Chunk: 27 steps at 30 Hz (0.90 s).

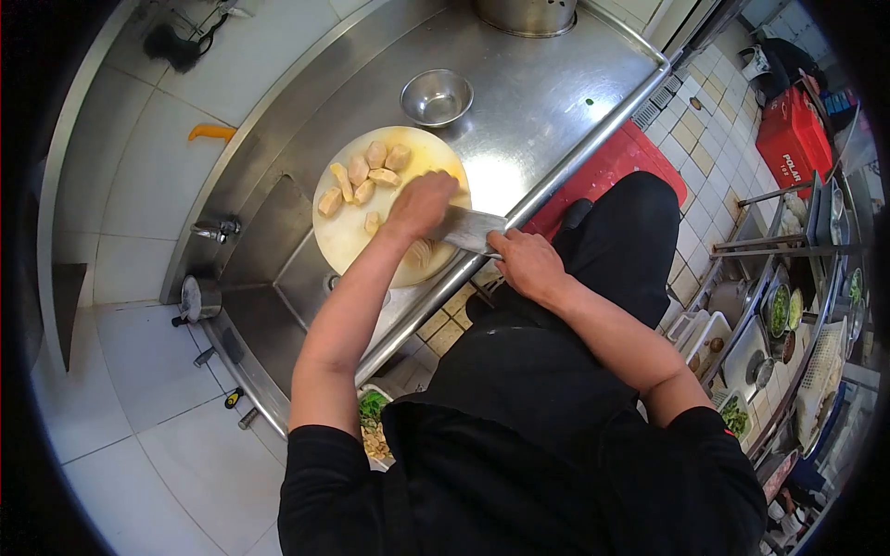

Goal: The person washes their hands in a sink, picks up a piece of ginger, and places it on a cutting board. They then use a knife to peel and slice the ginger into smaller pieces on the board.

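Observation:
A round white cutting board (338, 243) rests over the sink edge, with several pale peeled chunks (359, 170) on its far left part. My right hand (533, 262) is wrapped round the handle end of a cleaver (468, 229), whose wide blade reaches left over the board. Beside the blade's far end, my left hand (425, 204) is curled low over the board; its fingertips are hidden, and so is anything in them. Thin pale slices (419, 254) lie on the near side of the blade. One small chunk (372, 222) sits left of my left wrist.
A metal bowl (437, 98) stands behind the board on the steel counter (519, 102), and a large pot (527, 17) farther back. A tap (216, 229) is on the left wall. The counter's raised rail (593, 139) runs before me. Shelves with food trays (742, 371) stand at right.

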{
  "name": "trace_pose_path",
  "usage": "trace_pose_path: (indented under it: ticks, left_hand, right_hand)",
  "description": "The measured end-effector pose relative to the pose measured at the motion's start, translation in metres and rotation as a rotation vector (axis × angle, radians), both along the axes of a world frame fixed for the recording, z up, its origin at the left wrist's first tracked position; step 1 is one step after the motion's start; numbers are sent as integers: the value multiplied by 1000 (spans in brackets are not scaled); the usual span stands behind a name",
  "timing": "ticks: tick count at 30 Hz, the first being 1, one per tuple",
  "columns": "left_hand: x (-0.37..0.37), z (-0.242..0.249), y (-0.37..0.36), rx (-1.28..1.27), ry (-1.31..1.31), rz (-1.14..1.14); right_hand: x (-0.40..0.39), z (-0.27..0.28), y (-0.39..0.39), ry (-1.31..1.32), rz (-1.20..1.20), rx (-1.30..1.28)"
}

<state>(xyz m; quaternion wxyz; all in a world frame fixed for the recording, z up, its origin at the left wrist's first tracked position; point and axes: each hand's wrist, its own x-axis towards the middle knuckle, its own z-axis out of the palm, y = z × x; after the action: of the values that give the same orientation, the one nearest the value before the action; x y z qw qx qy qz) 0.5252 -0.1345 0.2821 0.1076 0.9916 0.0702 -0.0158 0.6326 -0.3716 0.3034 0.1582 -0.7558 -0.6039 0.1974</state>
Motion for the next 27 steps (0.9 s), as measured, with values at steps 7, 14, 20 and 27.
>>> trace_pose_path:
  ticks: [7, 14, 20, 27]
  left_hand:
    - [-48, 34, 11, -244, -540, 592]
    - [-94, 16, -8, -453, -393, 746]
    - [-112, 17, -29, -340, -313, 582]
    - [-97, 24, -39, -318, -234, 392]
  right_hand:
    - [-2, 9, 3, -30, -187, -19]
    - [-10, -36, 60, -37, -78, -5]
    - [-18, -15, 82, -22, -6, -125]
    - [-24, -2, 96, 267, 91, 213]
